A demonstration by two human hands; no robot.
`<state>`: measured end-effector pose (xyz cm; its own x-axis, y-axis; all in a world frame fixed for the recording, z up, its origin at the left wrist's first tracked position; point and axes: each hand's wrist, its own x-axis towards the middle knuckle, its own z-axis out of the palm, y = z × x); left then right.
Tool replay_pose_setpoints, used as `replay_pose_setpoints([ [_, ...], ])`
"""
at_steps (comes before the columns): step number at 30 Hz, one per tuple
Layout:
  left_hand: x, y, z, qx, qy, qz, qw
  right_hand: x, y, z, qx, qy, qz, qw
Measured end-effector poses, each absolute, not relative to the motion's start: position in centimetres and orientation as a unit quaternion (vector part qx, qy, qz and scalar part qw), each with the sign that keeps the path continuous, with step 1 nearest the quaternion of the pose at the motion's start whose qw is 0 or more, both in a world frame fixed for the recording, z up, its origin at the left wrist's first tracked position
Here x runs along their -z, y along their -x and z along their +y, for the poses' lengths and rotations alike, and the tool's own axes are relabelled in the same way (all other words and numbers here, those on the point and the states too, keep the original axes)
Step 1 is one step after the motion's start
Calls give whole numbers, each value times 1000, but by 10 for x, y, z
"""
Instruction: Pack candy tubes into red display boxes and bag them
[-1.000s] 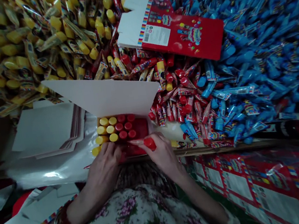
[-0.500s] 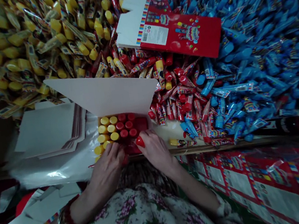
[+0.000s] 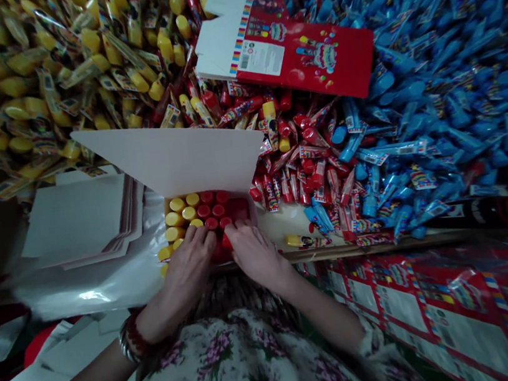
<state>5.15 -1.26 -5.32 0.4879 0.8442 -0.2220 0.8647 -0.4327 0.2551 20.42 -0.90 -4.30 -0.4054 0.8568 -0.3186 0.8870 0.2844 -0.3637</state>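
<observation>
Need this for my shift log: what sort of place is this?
Likely a small hand-packing workshop, perhaps for sweets: a heap of yellow wrapped tubes, a heap of blue wrapped tubes, stacked flat card blanks and a printed red carton.

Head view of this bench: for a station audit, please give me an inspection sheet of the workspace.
Surface: wooden bench edge; plastic sheet to the left of the hands.
Job's things: open white carton, lid flap raised, holding rows of yellow- and red-capped tubes.
Clutter: heaped yellow sweets, red sweets and blue sweets; flat red printed carton on the heaps; stack of flat white cartons.
Hands: left hand and right hand both on the tubes.
Cables: nothing seen.
Surroundings: flat red cartons under clear plastic, below the bench edge.
</observation>
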Motion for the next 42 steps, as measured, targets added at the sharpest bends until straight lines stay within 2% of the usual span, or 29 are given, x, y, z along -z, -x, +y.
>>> replay_pose_setpoints([
  [3,53,-40,-16,-57,-829,512,218,46,-205,-6,258,-546,797,11],
  [6,43,-34,-26,-217,-776,548,224,49,-201,-6,253,-563,787,2],
  [8,32,-33,-35,-318,-677,621,236,51,-199,-8,259,-581,771,-20],
  [10,23,-34,-44,-387,-547,682,294,55,-201,-11,291,-587,752,-71],
  [14,21,-35,-61,-450,-407,630,485,66,-214,-20,385,-573,701,-179],
  [17,28,-33,-69,-426,-429,590,535,68,-221,-28,390,-571,691,-212],
  [20,35,-30,-72,-380,-501,614,478,61,-219,-36,356,-579,708,-192],
  [25,56,-28,-72,-421,-562,611,366,36,-206,-36,275,-557,784,-14],
  [28,72,-29,-74,-428,-632,584,277,27,-199,-28,240,-532,811,40],
  [36,83,-22,-75,-254,-784,558,98,20,-204,-6,230,-493,837,62],
  [42,74,-8,-67,-212,-819,512,149,30,-206,-12,247,-482,840,33],
])
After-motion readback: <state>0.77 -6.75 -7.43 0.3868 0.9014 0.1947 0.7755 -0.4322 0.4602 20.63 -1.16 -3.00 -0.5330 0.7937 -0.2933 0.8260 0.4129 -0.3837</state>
